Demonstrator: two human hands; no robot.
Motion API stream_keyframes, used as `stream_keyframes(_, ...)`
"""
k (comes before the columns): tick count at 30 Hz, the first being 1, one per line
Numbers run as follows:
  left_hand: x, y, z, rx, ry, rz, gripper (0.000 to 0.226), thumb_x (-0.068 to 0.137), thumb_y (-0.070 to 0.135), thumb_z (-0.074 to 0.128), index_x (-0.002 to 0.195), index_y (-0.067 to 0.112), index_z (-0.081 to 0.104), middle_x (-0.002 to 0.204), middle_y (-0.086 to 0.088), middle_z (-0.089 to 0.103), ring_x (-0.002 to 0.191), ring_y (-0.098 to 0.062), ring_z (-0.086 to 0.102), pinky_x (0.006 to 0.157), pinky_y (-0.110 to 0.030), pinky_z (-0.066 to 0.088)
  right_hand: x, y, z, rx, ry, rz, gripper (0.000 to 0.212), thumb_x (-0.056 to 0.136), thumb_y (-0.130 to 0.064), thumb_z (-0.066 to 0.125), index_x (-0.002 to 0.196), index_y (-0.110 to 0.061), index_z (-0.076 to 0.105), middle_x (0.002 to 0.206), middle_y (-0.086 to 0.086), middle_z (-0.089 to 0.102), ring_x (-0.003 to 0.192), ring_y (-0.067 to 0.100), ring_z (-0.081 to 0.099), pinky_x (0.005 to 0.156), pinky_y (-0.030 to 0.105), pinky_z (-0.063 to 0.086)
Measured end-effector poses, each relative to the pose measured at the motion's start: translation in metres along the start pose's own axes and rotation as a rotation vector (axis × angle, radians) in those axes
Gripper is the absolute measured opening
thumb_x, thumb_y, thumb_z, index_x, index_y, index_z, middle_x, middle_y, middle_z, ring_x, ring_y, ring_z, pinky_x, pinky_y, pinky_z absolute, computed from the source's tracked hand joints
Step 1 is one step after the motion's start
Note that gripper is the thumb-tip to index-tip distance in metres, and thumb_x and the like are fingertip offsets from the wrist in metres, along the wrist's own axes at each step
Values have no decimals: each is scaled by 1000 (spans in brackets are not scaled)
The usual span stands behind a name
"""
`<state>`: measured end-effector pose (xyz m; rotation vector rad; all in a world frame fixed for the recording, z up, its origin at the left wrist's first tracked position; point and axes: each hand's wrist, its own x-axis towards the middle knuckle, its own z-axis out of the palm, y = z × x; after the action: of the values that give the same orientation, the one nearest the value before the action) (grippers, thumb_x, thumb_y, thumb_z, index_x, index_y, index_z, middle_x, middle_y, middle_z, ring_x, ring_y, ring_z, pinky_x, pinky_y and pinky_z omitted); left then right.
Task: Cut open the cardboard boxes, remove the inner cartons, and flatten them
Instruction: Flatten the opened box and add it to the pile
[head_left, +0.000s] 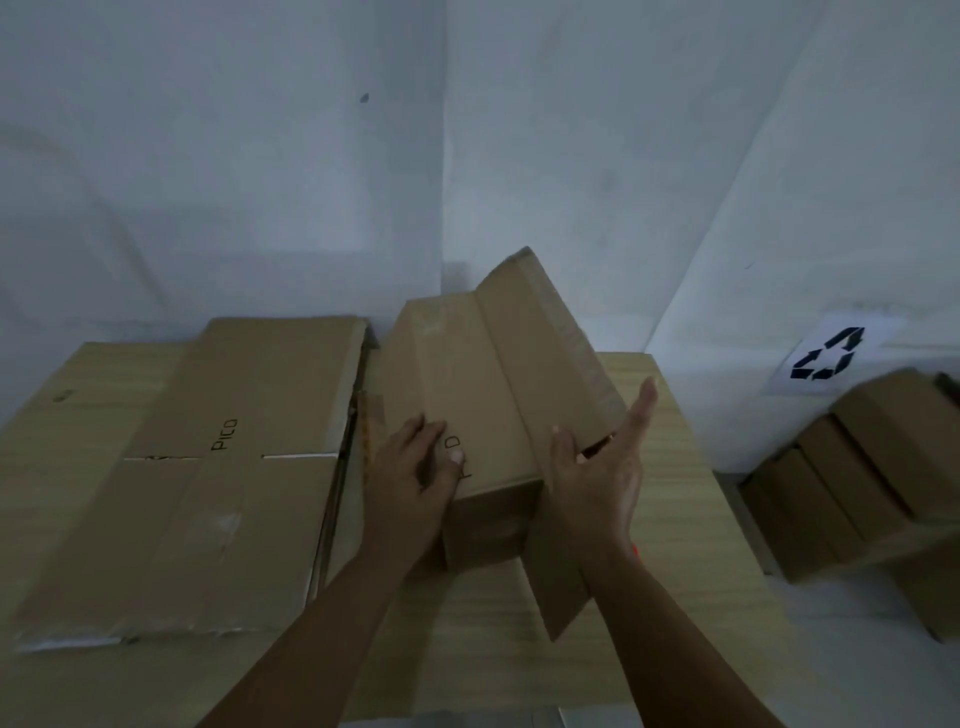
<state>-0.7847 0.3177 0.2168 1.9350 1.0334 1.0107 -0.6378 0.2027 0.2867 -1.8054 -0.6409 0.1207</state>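
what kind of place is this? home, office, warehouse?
Probably a packing or recycling corner of a workroom: bare white walls, flattened brown cardboard boxes stacked on a light wooden table, and a printed black recycling-symbol sign above more stacked cardboard at right.

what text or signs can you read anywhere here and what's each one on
"PICO": black print on the flattened cardboard box lying on the left of the table.
"D": the only clear letter on the upright box; the left hand covers the rest of that print.
Recycling symbol, no words: black arrows on a white sheet on the wall at right.
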Motion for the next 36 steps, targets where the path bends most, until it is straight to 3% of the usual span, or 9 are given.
stream_keyframes(2, 3, 1, 8, 70, -20, 15, 56, 89, 60, 52, 133, 27, 63, 146, 5, 52, 137, -13, 43, 113, -47, 36, 7, 12, -13, -85, -4, 53, 96, 92, -27, 71, 159, -33, 2, 148, 8, 47, 126, 23, 53, 91, 27, 48)
stream_keyframes(8, 10, 1, 20, -18, -132, -61, 62, 86, 64, 49, 139, 32, 57, 154, 4, 43, 148, -10, 26, 118, -49, 32, 19, 44, -31, -243, -184, 321, 96, 77, -69, 62, 152, -24, 22, 148, 10, 46, 130, 36, 48, 104, 55, 44)
stream_keyframes(11, 14, 7, 17, -29, -213, -92, 69, 83, 67, 47, 143, 33, 52, 158, 7, 37, 150, -7, 16, 122, -44, 24, 19, 49, -37, -341, -245, 406, 107, 79, -67, 66, 157, -22, 9, 164, 18, -1, 148, 43, 14, 117, 57, 27)
stream_keyframes(14, 14, 14, 15, -84, -219, -132, 67, 82, 64, 53, 143, 34, 52, 158, 9, 35, 149, -4, 14, 123, -46, 22, 17, 38, -37, -535, -221, 107, 94, 92, -59, 57, 158, -29, -3, 164, 8, -22, 152, 34, -11, 122, 55, 11)
stream_keyframes(20, 6, 19, 16, -329, -84, -277, 95, 75, 58, 77, 152, 51, 23, 157, 13, 37, 143, -5, 35, 114, -41, 39, 18, 15, -1, -692, -578, -244, 68, 102, -57, 34, 158, -31, 4, 166, 5, -19, 153, 27, -12, 122, 50, 2)
stream_keyframes(26, -2, 7, 6, -384, 108, -723, 77, 79, 74, 61, 144, 37, 44, 142, 4, 55, 125, -20, 56, 106, -48, 45, 23, 9, 9, -624, -714, -182, 64, 105, -50, 32, 159, -19, 15, 167, 6, 11, 152, 26, 12, 120, 47, 21)
stream_keyframes(30, -6, 6, -6, -612, 154, -1033, 41, 95, 56, 49, 98, 18, 66, 104, -4, 69, 94, -24, 64, 87, -38, 49, 19, 6, 5, -585, -716, -171, 64, 105, -48, 33, 159, -18, 16, 167, 5, 11, 153, 25, 13, 120, 43, 20)
stream_keyframes(33, 4, 20, -23, -683, 439, -965, 23, 91, 32, 60, 90, 12, 71, 97, -7, 73, 78, -21, 67, 61, -29, 51, 19, 7, 0, -512, -653, -154, 60, 104, -45, 43, 156, -17, 30, 163, 3, 27, 148, 24, 27, 118, 36, 26)
stream_keyframes(36, 18, 49, -38, -758, 552, -712, 27, 94, 33, 58, 85, 14, 76, 91, -2, 75, 95, -24, 72, 76, -38, 56, 19, 6, -6, -350, -541, -132, 43, 104, -37, 49, 141, -15, 51, 139, 4, 57, 125, 22, 55, 96, 24, 41)
